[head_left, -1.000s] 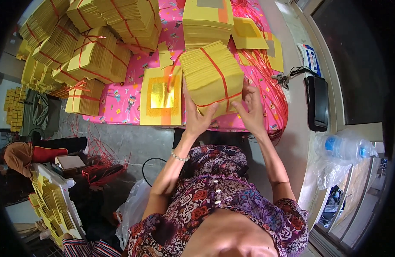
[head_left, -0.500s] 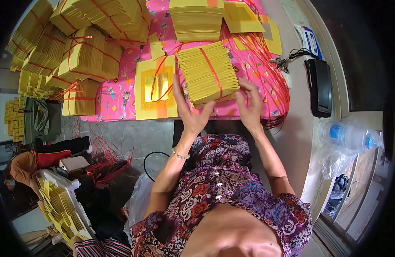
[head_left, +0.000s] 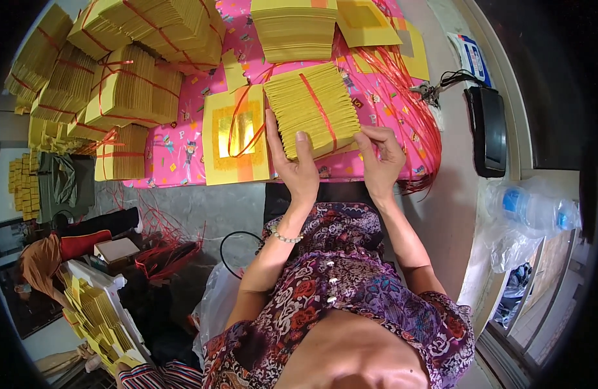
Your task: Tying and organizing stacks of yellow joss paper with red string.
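Observation:
A thick bundle of folded yellow paper (head_left: 312,110) stands at the near edge of the pink-covered table, with a red ribbon strap across its top. My left hand (head_left: 295,165) grips its near left corner, fingers along the left side and thumb over the near face. At the near right corner, my right hand (head_left: 383,159) has its thumb and bent fingers closed on the edge. Just left of the bundle lies a yellow sheet with a gold foil square (head_left: 228,133). A loop of red ribbon (head_left: 233,139) crosses that sheet.
Strapped yellow bundles (head_left: 134,84) are piled at the left; another tall paper stack (head_left: 294,32) stands behind. Loose red ribbons (head_left: 415,110) hang along the table's right side. Right of it lie a black case (head_left: 485,133) and keys (head_left: 428,94). Another person's striped sleeve (head_left: 163,376) shows at lower left.
My left thumb has moved up from below the bundle onto its near face. My right fingers have drawn together at the near right corner. The bundle stays nearly in place.

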### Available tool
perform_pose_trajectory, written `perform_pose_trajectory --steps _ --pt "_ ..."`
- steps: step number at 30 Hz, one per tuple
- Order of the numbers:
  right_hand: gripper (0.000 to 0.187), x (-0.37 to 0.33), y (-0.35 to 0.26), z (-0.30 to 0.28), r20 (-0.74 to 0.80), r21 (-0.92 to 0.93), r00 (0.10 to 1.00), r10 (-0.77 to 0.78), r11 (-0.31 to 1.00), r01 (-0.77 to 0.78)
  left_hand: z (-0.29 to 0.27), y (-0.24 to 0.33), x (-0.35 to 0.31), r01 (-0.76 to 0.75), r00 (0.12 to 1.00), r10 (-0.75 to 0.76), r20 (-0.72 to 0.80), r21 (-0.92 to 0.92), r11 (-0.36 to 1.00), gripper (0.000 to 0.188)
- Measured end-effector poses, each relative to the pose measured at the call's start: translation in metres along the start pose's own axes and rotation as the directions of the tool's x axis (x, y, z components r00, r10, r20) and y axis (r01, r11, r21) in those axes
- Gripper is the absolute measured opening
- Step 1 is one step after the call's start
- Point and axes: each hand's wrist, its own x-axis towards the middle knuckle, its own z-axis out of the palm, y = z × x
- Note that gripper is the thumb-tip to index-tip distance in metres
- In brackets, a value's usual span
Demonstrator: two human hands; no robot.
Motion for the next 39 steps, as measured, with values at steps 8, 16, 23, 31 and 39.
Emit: perform_pose_trajectory --steps 8,16,23,31,39 --pt "0.013 0.003 0.000 -0.001 0.015 -0.063 0.995 -0.100 0.993 0.101 0.001 -0.008 -0.001 0.109 0.994 -0.110 0.005 -0.164 0.980 0.055" --pt "0.011 0.012 -0.004 -0.006 0.082 -0.101 0.989 -0.124 0.986 0.132 0.000 -0.011 0.000 0.032 0.999 -0.032 0.000 -0.094 0.995 0.052" --pt "0.010 0.015 -0.002 -0.011 0.145 -0.117 0.979 -0.147 0.979 0.164 -0.001 -0.002 0.004 0.050 0.998 -0.048 0.031 -0.081 0.995 0.054" --pt "0.058 0.004 -0.002 -0.002 0.147 -0.164 0.978 -0.149 0.971 0.173 -0.014 -0.003 0.005 -0.053 0.989 0.062 0.136 -0.069 0.996 0.081" --pt "0.068 0.001 0.005 0.017 0.220 -0.072 0.975 0.004 0.997 0.013 -0.014 -0.004 0.013 0.132 0.980 -0.115 0.162 -0.097 0.987 0.094"
